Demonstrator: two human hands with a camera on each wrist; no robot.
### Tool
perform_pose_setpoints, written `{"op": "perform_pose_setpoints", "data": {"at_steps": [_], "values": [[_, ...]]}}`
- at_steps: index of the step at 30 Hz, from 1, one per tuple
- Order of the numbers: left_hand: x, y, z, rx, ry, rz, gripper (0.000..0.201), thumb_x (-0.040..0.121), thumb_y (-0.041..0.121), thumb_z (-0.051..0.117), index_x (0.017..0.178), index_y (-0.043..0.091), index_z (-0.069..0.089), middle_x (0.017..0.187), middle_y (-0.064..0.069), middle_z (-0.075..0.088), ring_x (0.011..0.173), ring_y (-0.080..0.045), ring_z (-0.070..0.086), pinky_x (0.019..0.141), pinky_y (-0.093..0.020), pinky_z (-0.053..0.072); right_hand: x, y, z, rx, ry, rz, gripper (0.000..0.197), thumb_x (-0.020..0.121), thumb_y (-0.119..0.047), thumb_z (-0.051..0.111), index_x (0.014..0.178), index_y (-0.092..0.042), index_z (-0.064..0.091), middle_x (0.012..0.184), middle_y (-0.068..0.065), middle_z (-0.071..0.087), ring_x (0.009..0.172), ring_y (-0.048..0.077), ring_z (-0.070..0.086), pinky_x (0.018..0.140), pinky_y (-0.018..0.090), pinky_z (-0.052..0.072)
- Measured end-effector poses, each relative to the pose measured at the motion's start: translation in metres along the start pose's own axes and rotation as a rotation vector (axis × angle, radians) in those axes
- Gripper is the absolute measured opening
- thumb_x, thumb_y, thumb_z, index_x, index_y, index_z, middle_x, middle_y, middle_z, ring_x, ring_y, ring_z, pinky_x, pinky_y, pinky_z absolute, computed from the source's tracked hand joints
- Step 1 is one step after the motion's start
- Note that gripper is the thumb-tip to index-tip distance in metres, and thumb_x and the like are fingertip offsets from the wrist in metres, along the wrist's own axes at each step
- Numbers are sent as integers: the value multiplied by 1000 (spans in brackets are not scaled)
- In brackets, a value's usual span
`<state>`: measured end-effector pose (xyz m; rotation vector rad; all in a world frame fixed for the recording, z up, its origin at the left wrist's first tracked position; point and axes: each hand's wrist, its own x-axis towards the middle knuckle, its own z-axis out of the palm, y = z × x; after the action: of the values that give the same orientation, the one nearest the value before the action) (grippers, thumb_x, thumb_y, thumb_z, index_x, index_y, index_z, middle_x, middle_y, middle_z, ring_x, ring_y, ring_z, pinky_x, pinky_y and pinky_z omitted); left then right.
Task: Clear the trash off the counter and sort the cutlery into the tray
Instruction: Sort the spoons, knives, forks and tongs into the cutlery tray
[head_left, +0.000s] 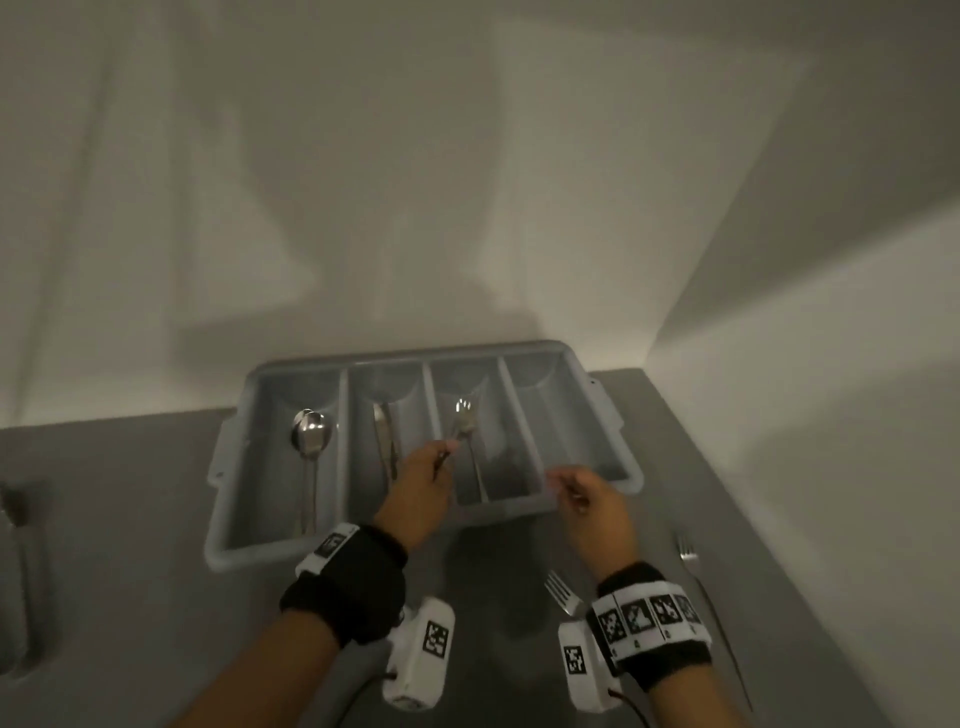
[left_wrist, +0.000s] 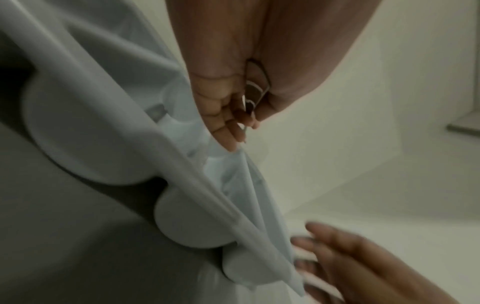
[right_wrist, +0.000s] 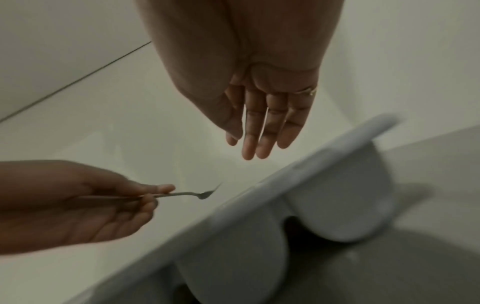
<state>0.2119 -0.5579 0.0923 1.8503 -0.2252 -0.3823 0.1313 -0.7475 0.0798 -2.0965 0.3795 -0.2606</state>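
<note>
From the head view, your left hand (head_left: 415, 483) pinches the handle of a small silver metal fork (head_left: 457, 434) and holds it over the third compartment from the left of the grey plastic four-compartment cutlery tray (head_left: 332, 551), where another fork already lies. Your right hand (head_left: 592, 499) hovers at the tray's near rim by the rightmost compartment, fingers relaxed and holding nothing that you can make out. Stacked silver spoons (head_left: 310, 436) fill the leftmost compartment and silver knives (head_left: 385, 439) the second; the rightmost looks bare. Two more silver forks remain on the grey counter (head_left: 130, 519): one near fork (head_left: 563, 592) just left of your right wrist, and one long fork (head_left: 696, 577) to the right. At the far left edge lies something blurred that you cannot identify. In the left wrist view, your fingers (left_wrist: 228, 131) curl round the thin handle above the tray's pale rim (left_wrist: 182, 160), and the other hand shows low on the right with fingers extended. In the right wrist view, your right hand's fingers (right_wrist: 262, 127) hang straight and empty above the tray edge (right_wrist: 285, 176), while the left hand (right_wrist: 91, 205) holds the fork (right_wrist: 187, 194) with tines pointing toward the tray. By this showing, sorting is well advanced: the held fork needs releasing and two forks await. No trash is visible.
</note>
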Motion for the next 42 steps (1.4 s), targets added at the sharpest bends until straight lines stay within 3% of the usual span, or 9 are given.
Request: {"op": "perform_pose_setpoints", "data": {"at_steps": [4,7,10,15,19,24,29,36,42], "values": [[57,-7,43,249,77,-11,25,89,-1,39,107,-4,56,106,-32,58,102,-46,55,91,-50,44,-54,56,-25,-22,73,150,42,85,-3,56,77,-44,53,79,-18,61,75,-17,57,68,10,43],[82,-15,60,439,65,-77,32,88,1,41,119,-7,48,123,-35,50,116,-47,43,101,-41,31,-84,88,-33,-70,43,256,35,84,-11,57,79,-46,57,88,-8,69,80,-1,63,76,20,51],[91,-19,68,557,-7,-153,35,90,7,43,120,-8,47,125,-31,51,117,-45,47,101,-44,37,-104,104,-35,-139,15,275,30,77,-7,59,87,-35,63,99,1,68,86,-2,60,82,14,46],[84,-18,67,601,-118,-125,29,91,5,41,111,-9,55,119,-29,57,112,-41,53,96,-42,43,-110,117,-23,-370,-39,338,26,74,-23,55,98,-26,64,106,2,64,103,23,57,92,35,47],[63,-3,65,404,-27,-9,33,87,2,47,120,-4,48,124,-12,46,97,-11,65,77,-16,47,-104,109,-19,-568,-93,376,25,83,-20,49,105,-24,60,117,-1,54,114,24,45,100,36,37],[26,30,76,393,55,357,31,81,8,48,110,10,60,118,-16,53,113,-27,49,104,-36,36,-113,105,-30,-494,-77,499,19,86,-14,41,87,-30,51,113,6,59,110,28,48,99,39,33],[-6,57,125,259,-204,402,18,87,12,50,98,16,63,101,-4,62,87,-18,57,82,-28,45,-158,101,-74,-93,241,468,31,89,-14,46,69,-37,40,75,-1,57,76,20,54,71,33,44],[-21,21,249,670,-764,333,43,89,17,50,131,19,43,122,-19,57,110,-32,55,100,-36,42,-204,115,-121,-10,506,487,22,90,-15,48,76,-31,42,74,3,61,70,21,58,57,29,41],[-20,-3,310,1029,-673,375,37,88,29,47,122,14,50,132,-19,43,113,-37,50,98,-37,44,-234,114,-135,35,589,502,14,89,-14,50,80,-24,47,69,-2,58,65,14,56,58,24,42]]}}
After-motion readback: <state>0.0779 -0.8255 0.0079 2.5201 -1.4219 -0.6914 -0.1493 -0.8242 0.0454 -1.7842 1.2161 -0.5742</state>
